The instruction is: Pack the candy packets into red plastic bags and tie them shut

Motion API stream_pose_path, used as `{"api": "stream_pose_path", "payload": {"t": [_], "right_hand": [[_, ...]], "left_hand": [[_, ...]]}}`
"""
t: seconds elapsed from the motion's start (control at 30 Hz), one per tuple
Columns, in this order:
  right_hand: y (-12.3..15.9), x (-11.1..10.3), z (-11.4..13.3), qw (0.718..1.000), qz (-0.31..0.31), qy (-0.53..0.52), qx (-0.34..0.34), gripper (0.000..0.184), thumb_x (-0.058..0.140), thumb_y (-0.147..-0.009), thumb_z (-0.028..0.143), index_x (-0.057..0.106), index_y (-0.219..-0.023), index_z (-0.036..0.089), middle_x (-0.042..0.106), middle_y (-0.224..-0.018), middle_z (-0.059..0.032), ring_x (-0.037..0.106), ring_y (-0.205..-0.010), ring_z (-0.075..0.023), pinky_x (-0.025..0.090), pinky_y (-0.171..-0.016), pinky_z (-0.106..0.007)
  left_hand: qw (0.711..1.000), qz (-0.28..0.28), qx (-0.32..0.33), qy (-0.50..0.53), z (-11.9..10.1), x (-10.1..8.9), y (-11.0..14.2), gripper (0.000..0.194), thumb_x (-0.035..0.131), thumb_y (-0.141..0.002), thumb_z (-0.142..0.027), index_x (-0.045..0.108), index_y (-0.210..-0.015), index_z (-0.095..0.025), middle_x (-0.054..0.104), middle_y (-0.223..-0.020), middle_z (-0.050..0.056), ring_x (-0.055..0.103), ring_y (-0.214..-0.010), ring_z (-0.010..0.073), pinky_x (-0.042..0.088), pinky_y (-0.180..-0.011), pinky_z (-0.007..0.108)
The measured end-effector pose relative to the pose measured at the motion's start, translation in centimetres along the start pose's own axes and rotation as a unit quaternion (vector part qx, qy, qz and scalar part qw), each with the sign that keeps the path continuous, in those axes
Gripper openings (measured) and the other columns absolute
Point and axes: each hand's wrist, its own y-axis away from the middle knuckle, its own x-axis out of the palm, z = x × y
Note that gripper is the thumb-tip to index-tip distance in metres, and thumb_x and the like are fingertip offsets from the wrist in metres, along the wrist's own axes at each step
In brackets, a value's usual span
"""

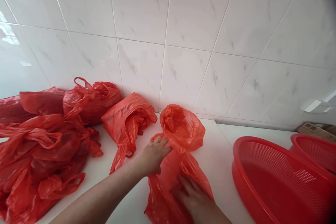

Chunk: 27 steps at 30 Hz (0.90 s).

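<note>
A red plastic bag [181, 129] lies on the white counter [217, 154] in front of me, its mouth puffed up toward the wall. My left hand [153, 155] rests on the bag's left edge, fingers curled onto the plastic. My right hand [193, 196] lies flat on the bag's lower part, fingers stretched out and pressing it down. Another red bag [128, 119] lies just left of it, crumpled and apart from my hands.
A heap of several red plastic bags [44, 143] covers the counter's left side. Two red plastic sieve baskets [278, 178] [315, 150] stand at the right. A white tiled wall [168, 35] rises behind. A cardboard box [316, 129] sits at far right.
</note>
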Motion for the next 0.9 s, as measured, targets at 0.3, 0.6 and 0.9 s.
{"api": "stream_pose_path", "payload": {"t": [0.3, 0.6, 0.9], "right_hand": [[-1.1, -3.4, 0.2, 0.975, -0.198, -0.055, 0.089, 0.064, 0.047, -0.084, 0.029, 0.03, -0.144, 0.016, 0.05, -0.136, -0.0134, 0.048, -0.123, -0.0256, 0.041, -0.099, -0.039], [-5.6, -3.8, -3.2, 0.964, -0.214, -0.107, 0.119, 0.068, 0.043, -0.087, 0.038, 0.022, -0.146, 0.012, 0.038, -0.146, -0.0139, 0.036, -0.134, -0.025, 0.035, -0.105, -0.039], [4.3, -2.9, 0.5, 0.908, -0.41, -0.004, 0.087, 0.032, 0.045, -0.089, 0.041, 0.06, -0.115, 0.028, 0.071, -0.101, -0.0016, 0.067, -0.087, -0.0188, 0.054, -0.078, -0.03]], "left_hand": [[0.988, 0.015, 0.15, -0.012, -4.0, -1.1, 4.9, 0.022, 0.072, -0.07, -0.03, 0.062, -0.089, -0.023, 0.066, -0.09, 0.0, 0.06, -0.086, 0.02, 0.043, -0.087, 0.036], [0.991, 0.0, 0.093, -0.096, -1.5, 2.2, 7.7, 0.018, 0.057, -0.072, -0.006, 0.056, -0.061, -0.02, 0.063, -0.066, -0.003, 0.059, -0.071, 0.0168, 0.011, -0.11, 0.052], [0.992, -0.054, 0.056, -0.103, -0.4, 1.3, 7.0, 0.022, 0.054, -0.073, -0.004, 0.061, -0.085, -0.021, 0.063, -0.111, 0.008, 0.049, -0.119, 0.0313, 0.025, -0.103, 0.062]]}}
